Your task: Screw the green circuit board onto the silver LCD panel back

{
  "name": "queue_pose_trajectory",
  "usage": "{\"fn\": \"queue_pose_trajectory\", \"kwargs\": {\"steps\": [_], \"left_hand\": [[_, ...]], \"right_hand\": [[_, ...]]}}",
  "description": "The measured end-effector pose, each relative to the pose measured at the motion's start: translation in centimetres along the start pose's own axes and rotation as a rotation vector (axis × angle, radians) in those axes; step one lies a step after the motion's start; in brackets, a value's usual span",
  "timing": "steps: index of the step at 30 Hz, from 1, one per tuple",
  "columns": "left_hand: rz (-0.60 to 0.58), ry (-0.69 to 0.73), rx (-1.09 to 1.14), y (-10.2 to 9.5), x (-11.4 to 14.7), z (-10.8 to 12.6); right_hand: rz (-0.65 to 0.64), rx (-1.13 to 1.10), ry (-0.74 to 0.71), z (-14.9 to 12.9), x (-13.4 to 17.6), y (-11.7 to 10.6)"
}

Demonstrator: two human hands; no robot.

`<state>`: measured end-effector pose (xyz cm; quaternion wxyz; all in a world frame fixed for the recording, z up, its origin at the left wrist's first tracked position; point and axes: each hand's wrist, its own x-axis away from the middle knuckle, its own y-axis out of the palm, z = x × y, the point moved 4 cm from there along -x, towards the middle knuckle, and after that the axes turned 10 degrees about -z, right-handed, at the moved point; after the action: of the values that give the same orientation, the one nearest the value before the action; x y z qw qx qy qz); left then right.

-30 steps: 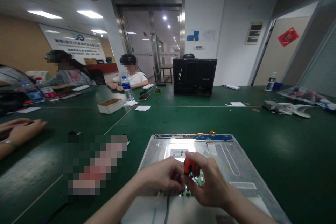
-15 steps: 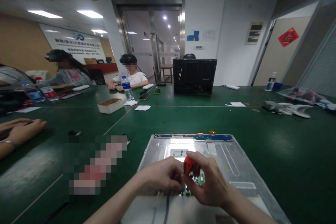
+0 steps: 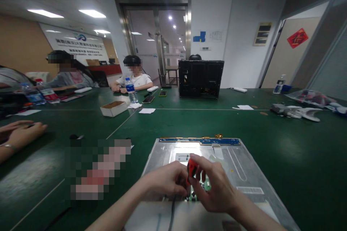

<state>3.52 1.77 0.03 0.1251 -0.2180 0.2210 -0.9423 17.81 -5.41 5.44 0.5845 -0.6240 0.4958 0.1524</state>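
In front of me lies a flat silver metal panel [image 3: 233, 166], with a blue circuit strip [image 3: 187, 140] along its far edge. My right hand [image 3: 217, 184] grips the red and black handle of a screwdriver [image 3: 192, 168], held upright above a green circuit board [image 3: 208, 184] on the panel. Fingers closed, my left hand [image 3: 168, 178] touches the area beside the screwdriver's lower end; what it pinches is hidden. A dark cable [image 3: 172, 213] runs from under the left hand toward me. The screwdriver's tip cannot be made out.
On the green table [image 3: 287, 151] stand a black monitor casing [image 3: 201, 79], a small open white box [image 3: 114, 109] and a water bottle [image 3: 131, 90]. Another person's hands [image 3: 21, 133] rest at the left. Grey and white parts [image 3: 295, 112] lie to the right.
The screwdriver handle and the fingers of my right hand have shifted and turned slightly to the left. My left hand stays in place.
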Motion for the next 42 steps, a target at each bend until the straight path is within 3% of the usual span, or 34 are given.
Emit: {"fn": "queue_pose_trajectory", "kwargs": {"steps": [12,31,42], "left_hand": [[0.040,-0.006,-0.006,-0.08,0.42,0.52],[-0.005,0.006,0.073,0.08,0.25,0.69],[0.001,0.056,0.007,-0.03,0.05,0.18]], "right_hand": [[0.010,0.030,0.024,0.45,0.15,0.17],[0.007,0.030,0.035,0.52,0.15,0.34],[-0.015,-0.007,0.022,0.05,0.06,0.03]]}}
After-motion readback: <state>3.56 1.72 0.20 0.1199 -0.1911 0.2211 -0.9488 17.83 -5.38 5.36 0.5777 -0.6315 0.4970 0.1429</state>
